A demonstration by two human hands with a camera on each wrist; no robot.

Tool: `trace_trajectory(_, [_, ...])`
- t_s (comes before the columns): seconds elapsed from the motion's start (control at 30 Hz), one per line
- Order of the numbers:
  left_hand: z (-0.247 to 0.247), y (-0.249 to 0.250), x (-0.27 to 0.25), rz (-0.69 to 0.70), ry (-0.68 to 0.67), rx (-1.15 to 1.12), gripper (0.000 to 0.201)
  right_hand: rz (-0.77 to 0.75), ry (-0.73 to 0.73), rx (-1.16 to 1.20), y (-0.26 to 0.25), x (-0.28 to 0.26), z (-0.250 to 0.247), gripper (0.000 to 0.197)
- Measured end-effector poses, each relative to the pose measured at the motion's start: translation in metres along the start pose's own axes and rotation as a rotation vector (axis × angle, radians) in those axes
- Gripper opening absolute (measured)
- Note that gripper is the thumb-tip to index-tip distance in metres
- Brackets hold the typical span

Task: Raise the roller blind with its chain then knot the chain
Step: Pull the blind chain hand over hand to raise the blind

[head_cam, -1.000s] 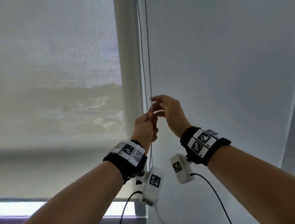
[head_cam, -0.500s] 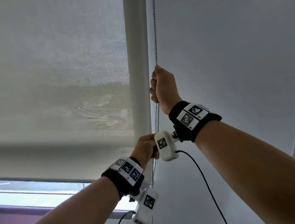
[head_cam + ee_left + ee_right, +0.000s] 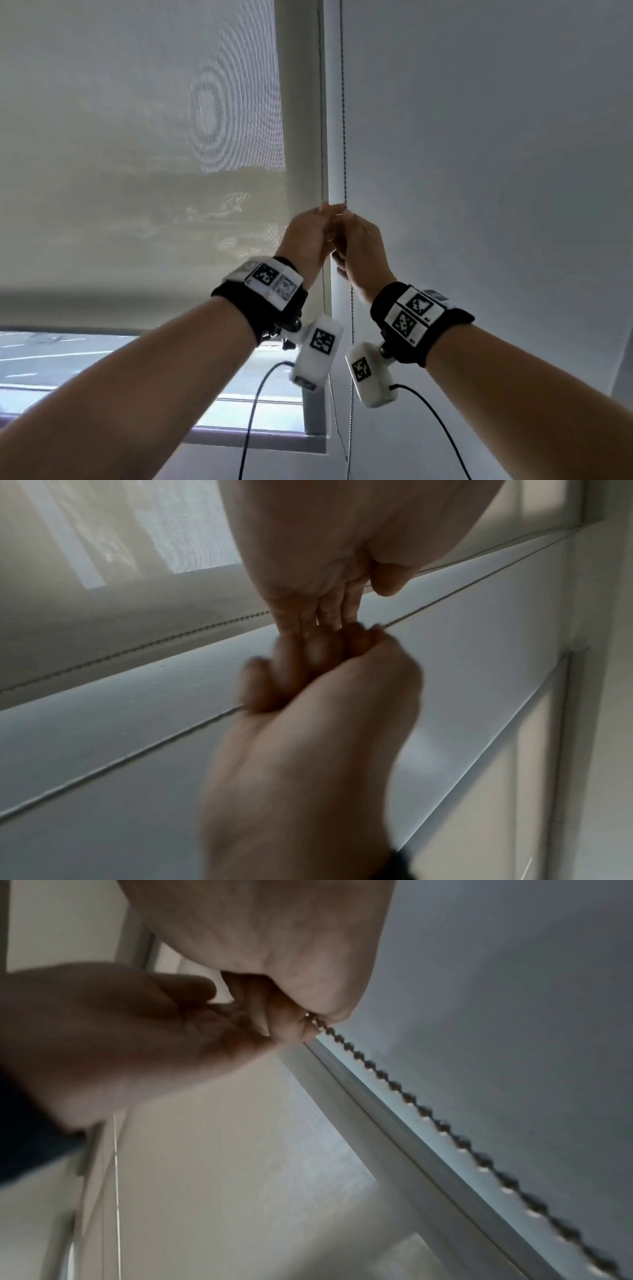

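The beaded chain (image 3: 343,137) hangs beside the window frame, right of the pale roller blind (image 3: 137,154). My right hand (image 3: 359,246) grips one strand in a fist; in the right wrist view the chain (image 3: 424,1115) comes out under its curled fingers (image 3: 291,1026). My left hand (image 3: 305,236) is level with it and just to its left. Its fingers (image 3: 329,607) are straight and touch the right hand's fingers (image 3: 308,653). A second strand (image 3: 137,647) passes behind the left hand. The blind's bottom bar (image 3: 102,308) hangs above a strip of bare glass (image 3: 68,359).
A plain white wall (image 3: 479,171) fills the right side. The upright window frame (image 3: 301,102) stands between blind and chain. The sill (image 3: 257,442) runs below. Black cables (image 3: 253,394) hang from the wrist cameras under both forearms.
My right hand has come down with the chain from high up. The left hand has let go and risen level with it. More glass shows under the blind.
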State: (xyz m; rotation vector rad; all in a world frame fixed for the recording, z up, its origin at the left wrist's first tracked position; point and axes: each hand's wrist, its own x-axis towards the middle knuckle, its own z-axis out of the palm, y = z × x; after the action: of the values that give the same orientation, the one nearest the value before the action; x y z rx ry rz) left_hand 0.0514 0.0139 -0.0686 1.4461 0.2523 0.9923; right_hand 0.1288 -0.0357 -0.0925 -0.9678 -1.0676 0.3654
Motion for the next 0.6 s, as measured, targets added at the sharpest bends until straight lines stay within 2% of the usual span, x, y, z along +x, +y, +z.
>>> trace_trajectory(0.13, [0.013, 0.007, 0.007, -0.021, -0.025, -0.112, 0.039, 0.106, -0.016, 0.083, 0.033, -0.028, -0.011, 0.042])
trace_trajectory(0.23, [0.022, 0.002, 0.006, -0.080, -0.043, -0.205, 0.042, 0.069, -0.022, 0.016, 0.053, -0.046, -0.019, 0.042])
trace_trajectory(0.4, [0.033, -0.006, -0.002, -0.160, -0.096, -0.235, 0.042, 0.015, 0.016, -0.063, 0.061, -0.062, -0.030, 0.044])
trace_trajectory(0.5, [0.039, -0.002, -0.004, -0.123, -0.094, -0.201, 0.038, -0.002, 0.018, -0.082, 0.067, -0.063, -0.036, 0.041])
trace_trajectory(0.6, [0.041, -0.002, -0.006, -0.044, -0.072, -0.117, 0.038, -0.009, -0.047, -0.078, 0.068, -0.061, -0.038, 0.039])
